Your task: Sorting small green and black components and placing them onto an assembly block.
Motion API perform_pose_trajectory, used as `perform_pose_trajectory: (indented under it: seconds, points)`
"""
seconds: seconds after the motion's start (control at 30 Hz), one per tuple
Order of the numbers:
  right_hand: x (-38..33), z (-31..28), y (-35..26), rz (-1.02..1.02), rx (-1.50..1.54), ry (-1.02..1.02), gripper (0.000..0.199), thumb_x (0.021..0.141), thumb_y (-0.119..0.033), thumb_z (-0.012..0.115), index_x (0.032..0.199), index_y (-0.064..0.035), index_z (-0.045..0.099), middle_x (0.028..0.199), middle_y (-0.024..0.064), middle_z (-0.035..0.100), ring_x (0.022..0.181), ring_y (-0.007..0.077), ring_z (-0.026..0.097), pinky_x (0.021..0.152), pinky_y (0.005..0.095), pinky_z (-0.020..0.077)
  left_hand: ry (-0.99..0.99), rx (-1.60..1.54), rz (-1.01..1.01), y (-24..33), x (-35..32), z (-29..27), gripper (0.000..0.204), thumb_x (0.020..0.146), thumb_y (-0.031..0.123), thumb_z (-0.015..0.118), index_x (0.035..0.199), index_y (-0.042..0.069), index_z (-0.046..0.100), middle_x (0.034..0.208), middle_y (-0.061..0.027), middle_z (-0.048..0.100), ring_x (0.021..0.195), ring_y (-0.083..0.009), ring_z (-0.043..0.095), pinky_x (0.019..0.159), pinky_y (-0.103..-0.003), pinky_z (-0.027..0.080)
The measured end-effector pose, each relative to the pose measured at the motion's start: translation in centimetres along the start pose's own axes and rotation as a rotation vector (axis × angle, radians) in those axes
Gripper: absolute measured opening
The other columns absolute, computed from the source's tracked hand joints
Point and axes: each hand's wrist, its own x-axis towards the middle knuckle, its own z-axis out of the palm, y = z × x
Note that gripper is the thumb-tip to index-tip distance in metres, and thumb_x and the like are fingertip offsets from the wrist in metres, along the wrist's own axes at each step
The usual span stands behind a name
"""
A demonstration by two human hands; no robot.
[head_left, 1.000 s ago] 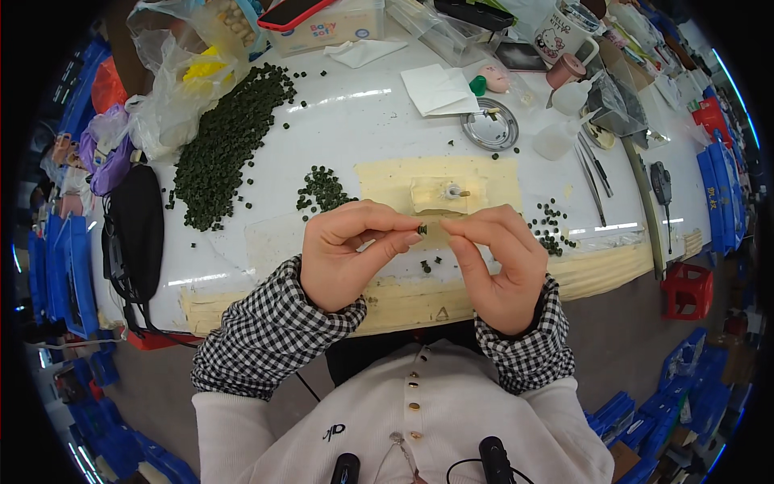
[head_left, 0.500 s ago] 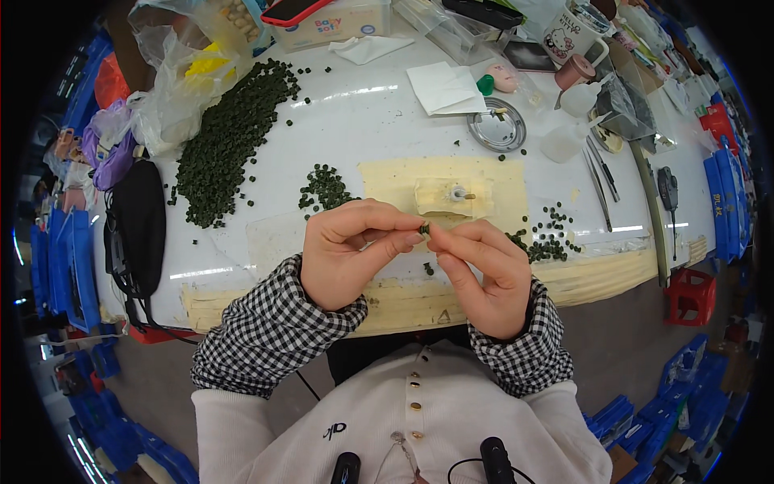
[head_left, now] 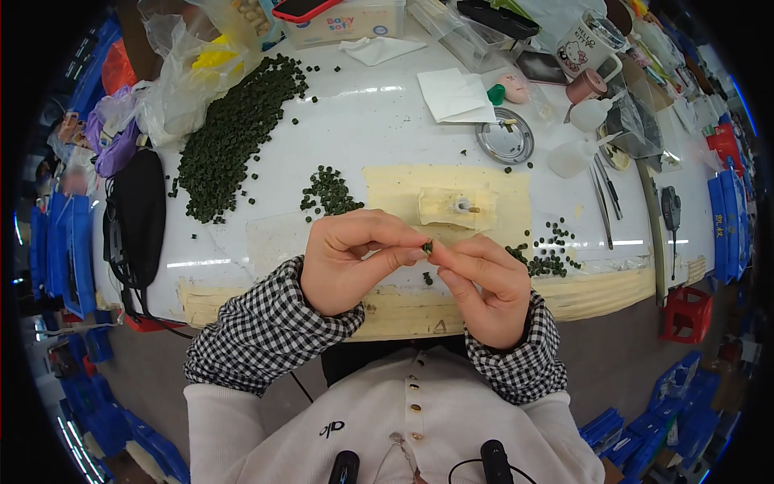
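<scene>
My left hand pinches a small dark green part between thumb and forefinger. Against the other side of it press the fingertips of my right hand, and the two hands meet over the near part of the table. Fingers cover most of the part, so its exact kind does not show. Just below lie a couple of similar green pieces. Beyond my hands is a yellowish taped block with a small pale post standing up from it. Loose green pieces lie to the right of my right hand.
A large heap of green pieces spreads at the left, with a smaller pile nearer. Tweezers lie at the right. Farther back are a round metal dish, white paper, a mug and plastic boxes.
The whole view has shifted a little, so the table's things sit slightly lower and to the right. Both hands keep their pinch on the green part, which shows a little more between the fingertips.
</scene>
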Motion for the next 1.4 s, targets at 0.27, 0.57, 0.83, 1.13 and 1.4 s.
perform_pose_trajectory:
  seconds: [0.27, 0.57, 0.83, 1.13, 1.4]
  points:
    - [0.17, -0.29, -0.11, -0.065, -0.053, -0.018, 0.032, 0.081, 0.006, 0.069, 0.112, -0.0006, 0.069, 0.091, 0.0087, 0.065, 0.073, 0.0188, 0.059, 0.064, 0.026, 0.0476, -0.03, -0.071, -0.03, -0.1, 0.06, 0.02, 0.017, 0.086, -0.009, 0.063, 0.101, -0.003, 0.069, 0.098, -0.0149, 0.069, 0.091, -0.0183, 0.068, 0.081, -0.027, 0.055]
    - [0.01, -0.22, 0.03, -0.064, -0.052, -0.015, 0.031, 0.082, 0.005, 0.068, 0.113, -0.0015, 0.069, 0.093, 0.0084, 0.065, 0.073, 0.0176, 0.058, 0.063, 0.0257, 0.0474, -0.021, -0.063, 0.009, -0.09, 0.17, 0.13, 0.015, 0.086, -0.01, 0.062, 0.1, -0.005, 0.068, 0.092, -0.0154, 0.068, 0.082, -0.0192, 0.067, 0.074, -0.028, 0.055]
    - [-0.29, -0.17, -0.23, 0.02, 0.002, -0.014, 0.03, 0.083, 0.005, 0.066, 0.113, -0.0012, 0.069, 0.096, 0.0106, 0.065, 0.079, 0.0177, 0.062, 0.066, 0.0241, 0.0493, -0.012, -0.106, 0.001, 0.14, 0.12, 0.18, 0.015, 0.085, -0.01, 0.064, 0.1, -0.006, 0.068, 0.093, -0.0155, 0.068, 0.082, -0.0186, 0.067, 0.072, -0.027, 0.055]
    - [-0.36, -0.19, -0.17, 0.029, 0.022, -0.02, 0.03, 0.084, 0.005, 0.066, 0.113, -0.0014, 0.069, 0.097, 0.0115, 0.066, 0.08, 0.018, 0.063, 0.068, 0.0243, 0.0498, -0.043, -0.114, -0.042, -0.02, -0.03, -0.23, 0.02, 0.085, -0.007, 0.066, 0.104, -0.003, 0.069, 0.095, -0.0119, 0.068, 0.087, -0.0139, 0.066, 0.078, -0.024, 0.054]
    - [-0.29, -0.34, -0.29, 0.03, 0.024, -0.034, 0.03, 0.084, 0.005, 0.066, 0.114, -0.0014, 0.069, 0.097, 0.0115, 0.065, 0.08, 0.0182, 0.063, 0.068, 0.0245, 0.0499, -0.041, -0.123, -0.042, -0.02, -0.08, -0.16, 0.019, 0.085, -0.008, 0.066, 0.103, -0.003, 0.069, 0.096, -0.0121, 0.067, 0.087, -0.0144, 0.067, 0.078, -0.024, 0.054]
